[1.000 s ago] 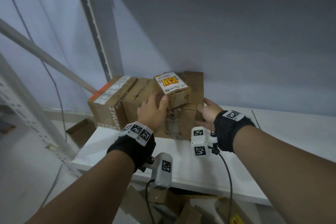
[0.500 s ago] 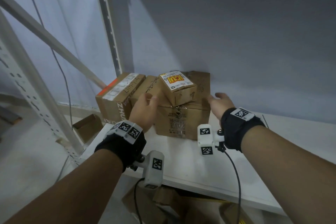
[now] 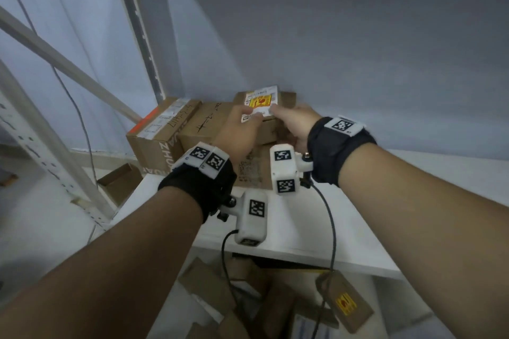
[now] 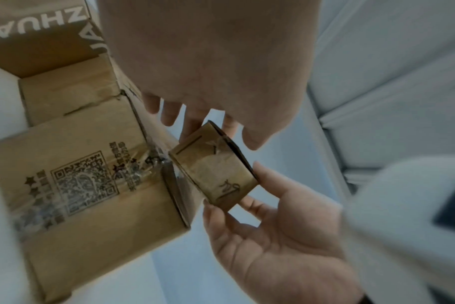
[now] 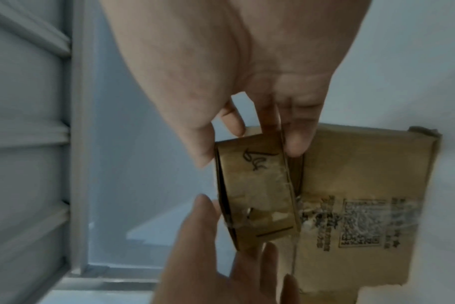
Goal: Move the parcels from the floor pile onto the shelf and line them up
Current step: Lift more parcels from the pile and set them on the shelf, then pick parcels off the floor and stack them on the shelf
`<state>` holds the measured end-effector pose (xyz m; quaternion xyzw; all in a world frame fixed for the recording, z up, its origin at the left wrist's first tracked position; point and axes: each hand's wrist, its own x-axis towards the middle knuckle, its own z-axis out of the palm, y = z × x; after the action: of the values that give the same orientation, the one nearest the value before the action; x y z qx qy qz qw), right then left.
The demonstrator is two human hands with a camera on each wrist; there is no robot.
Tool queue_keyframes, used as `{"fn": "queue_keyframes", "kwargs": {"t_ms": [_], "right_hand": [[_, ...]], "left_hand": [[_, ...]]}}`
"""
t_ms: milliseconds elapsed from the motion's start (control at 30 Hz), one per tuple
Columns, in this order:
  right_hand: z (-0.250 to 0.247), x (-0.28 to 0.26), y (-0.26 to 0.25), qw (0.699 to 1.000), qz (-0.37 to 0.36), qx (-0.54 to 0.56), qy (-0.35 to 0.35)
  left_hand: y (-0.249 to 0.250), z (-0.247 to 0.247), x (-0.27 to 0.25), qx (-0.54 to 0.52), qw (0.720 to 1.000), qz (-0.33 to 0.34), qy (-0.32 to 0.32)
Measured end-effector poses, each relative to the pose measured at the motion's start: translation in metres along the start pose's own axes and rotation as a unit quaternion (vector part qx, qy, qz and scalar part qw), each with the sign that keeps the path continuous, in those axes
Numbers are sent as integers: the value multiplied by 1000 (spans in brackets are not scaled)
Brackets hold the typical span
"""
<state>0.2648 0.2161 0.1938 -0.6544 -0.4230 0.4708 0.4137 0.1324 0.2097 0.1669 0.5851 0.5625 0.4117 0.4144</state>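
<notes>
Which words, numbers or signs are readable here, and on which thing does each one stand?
"ZHUA": white print on the left brown box, rest hidden.
Handwriting on its top label: unclear.
Small box, held by left hand and right hand: yellow label with red sign, text blurred.
QR code and print on the big box: blurred.

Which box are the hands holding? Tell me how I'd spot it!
Look at the white shelf by the grey wall, where brown boxes sit at its left end. On top of the big box with the square code print is a small box, held between the left hand and right hand. It alone has a yellow label.
</notes>
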Motion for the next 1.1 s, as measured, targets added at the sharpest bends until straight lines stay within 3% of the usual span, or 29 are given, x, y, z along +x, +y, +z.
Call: {"fn": "queue_keyframes", "kwargs": {"t_ms": [200, 333, 433, 667, 767, 900, 1100], "right_hand": [[-84, -62, 48, 996, 8, 59, 62], [-127, -91, 116, 986, 102, 67, 110], [-130, -99, 156, 978, 167, 21, 125], [-128, -121, 180, 965, 175, -133, 144], [-128, -125, 181, 963, 131, -217, 91], [-107, -140, 184, 975, 144, -157, 61], [-37, -171, 217, 965, 251, -78, 1]], "left_hand": [[13, 33, -63, 15, 991, 39, -124], [-8, 46, -105, 101, 965, 2, -242], [-37, 41, -128, 158, 941, -46, -297], [-100, 11, -148, 262, 907, -141, -298], [-125, -5, -160, 257, 908, -192, -269], [-162, -13, -187, 219, 908, -262, -243], [-210, -17, -227, 197, 891, -344, -220]]}}
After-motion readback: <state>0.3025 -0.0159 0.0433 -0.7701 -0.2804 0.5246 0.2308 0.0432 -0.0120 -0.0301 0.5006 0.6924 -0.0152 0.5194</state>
